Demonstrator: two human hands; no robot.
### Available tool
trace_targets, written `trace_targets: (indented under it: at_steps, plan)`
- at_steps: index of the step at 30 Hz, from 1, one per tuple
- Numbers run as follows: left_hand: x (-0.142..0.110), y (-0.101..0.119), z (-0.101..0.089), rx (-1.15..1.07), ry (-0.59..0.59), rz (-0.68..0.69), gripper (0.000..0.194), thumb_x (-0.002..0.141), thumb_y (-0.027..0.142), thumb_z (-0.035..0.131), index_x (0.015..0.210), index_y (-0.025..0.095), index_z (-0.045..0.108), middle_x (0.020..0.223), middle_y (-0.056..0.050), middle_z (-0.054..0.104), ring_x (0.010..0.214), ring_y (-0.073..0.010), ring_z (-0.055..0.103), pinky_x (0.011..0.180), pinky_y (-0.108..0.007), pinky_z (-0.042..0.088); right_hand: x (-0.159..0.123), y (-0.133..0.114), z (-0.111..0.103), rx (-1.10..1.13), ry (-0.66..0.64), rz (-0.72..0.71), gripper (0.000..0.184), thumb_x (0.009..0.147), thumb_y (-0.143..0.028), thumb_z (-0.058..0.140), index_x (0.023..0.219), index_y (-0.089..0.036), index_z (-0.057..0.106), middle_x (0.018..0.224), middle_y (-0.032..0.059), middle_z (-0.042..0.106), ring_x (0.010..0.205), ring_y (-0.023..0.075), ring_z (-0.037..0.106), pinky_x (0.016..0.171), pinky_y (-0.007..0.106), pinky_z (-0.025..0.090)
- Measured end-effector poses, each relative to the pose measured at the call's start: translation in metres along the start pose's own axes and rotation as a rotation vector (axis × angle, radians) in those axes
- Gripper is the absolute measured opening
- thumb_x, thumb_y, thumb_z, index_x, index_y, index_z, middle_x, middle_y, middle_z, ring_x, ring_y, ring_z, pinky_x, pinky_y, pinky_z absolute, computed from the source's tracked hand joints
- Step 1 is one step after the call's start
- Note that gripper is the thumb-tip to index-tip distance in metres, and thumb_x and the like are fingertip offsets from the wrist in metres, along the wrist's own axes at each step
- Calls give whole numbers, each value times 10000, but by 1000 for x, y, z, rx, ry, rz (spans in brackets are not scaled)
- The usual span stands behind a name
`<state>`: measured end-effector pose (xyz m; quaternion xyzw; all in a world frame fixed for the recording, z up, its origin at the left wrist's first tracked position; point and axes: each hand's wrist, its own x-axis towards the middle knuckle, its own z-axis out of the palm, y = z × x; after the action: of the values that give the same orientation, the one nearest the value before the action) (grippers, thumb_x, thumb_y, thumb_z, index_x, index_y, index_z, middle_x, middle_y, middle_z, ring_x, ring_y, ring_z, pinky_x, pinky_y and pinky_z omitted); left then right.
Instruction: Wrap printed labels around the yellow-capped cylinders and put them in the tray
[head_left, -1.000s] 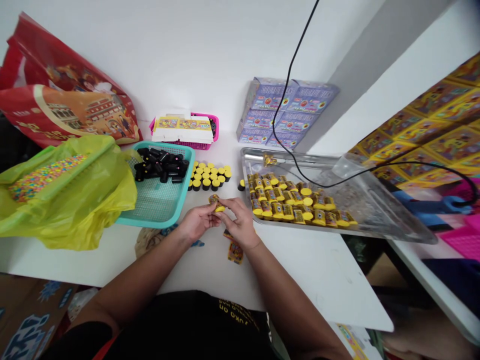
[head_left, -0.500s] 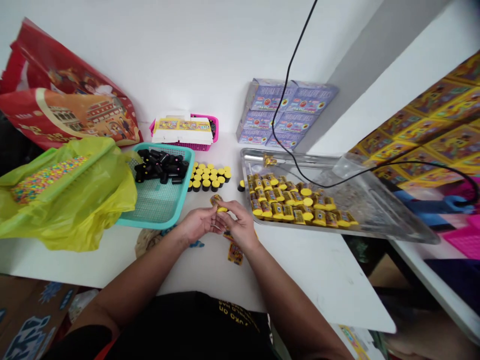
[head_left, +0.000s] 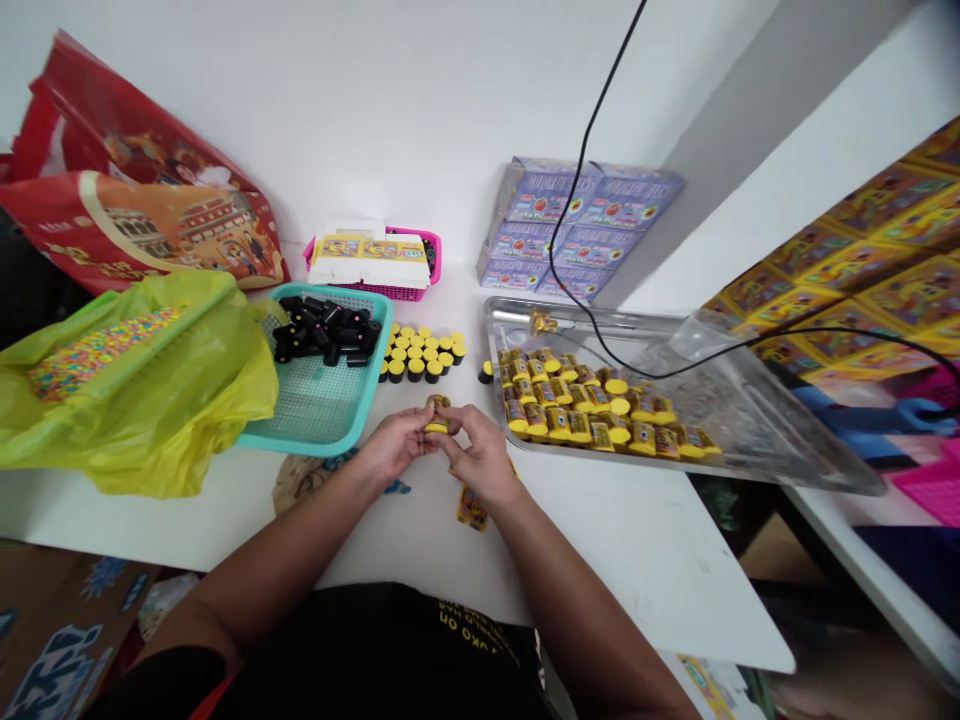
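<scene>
Between my two hands is a small yellow-capped canister (head_left: 437,414) with a printed label around it. The fingers of my left hand (head_left: 400,441) grip it from the left. My right hand (head_left: 481,455) pinches it from the right, fingertips on its side. Printed yellow labels (head_left: 471,510) lie on the table under my right wrist. Beyond my hands, several black canisters with yellow caps (head_left: 415,357) stand in rows. One more black canister (head_left: 486,372) stands apart, beside the metal tray (head_left: 600,456), where many labelled canisters (head_left: 579,397) lie.
A teal basket (head_left: 307,405) holds black canisters. Colourful beads (head_left: 105,350) sit in a yellow-green plastic bag (head_left: 187,400). Purple boxes (head_left: 555,225) are stacked by the wall, near a pink basket (head_left: 429,262). A black cable (head_left: 592,120) hangs across the tray.
The canister has turned more upright between my fingers, its label now facing me. My right fingers have shifted along its side. The view has moved slightly.
</scene>
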<state>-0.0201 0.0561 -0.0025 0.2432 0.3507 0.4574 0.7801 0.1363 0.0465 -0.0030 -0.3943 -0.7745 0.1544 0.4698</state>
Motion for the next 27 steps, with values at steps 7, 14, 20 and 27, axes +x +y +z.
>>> trace_targets:
  at_steps: [7,14,20,27]
  plan:
    - [-4,-1,5,-70,-29,25,317,656,357,815,812,120,674,718,-38,659,641,-125,598,669,-273,449,1,1,-1,96,82,-66,213,878,-238,624,1084,-268,669,829,38,625,762,174,601,660,323,514]
    - [-6,-1,8,9,-55,12,380,713,460,751,816,105,664,721,-68,663,633,-155,612,671,-307,472,-3,13,1,-151,16,-220,205,892,-172,534,949,-263,708,703,38,584,702,185,549,645,340,482]
    - [-6,-1,8,-53,-72,32,363,698,428,772,875,125,680,804,-61,677,678,-145,605,693,-299,468,-4,7,2,-66,94,-114,285,879,-219,599,1160,-264,623,859,55,616,807,197,596,707,359,522]
    - [-4,-5,5,-100,30,70,308,682,359,795,817,131,638,747,-34,651,660,-131,598,679,-282,463,-3,4,8,3,80,-72,243,897,-220,581,1123,-264,659,833,50,632,783,187,600,687,343,524]
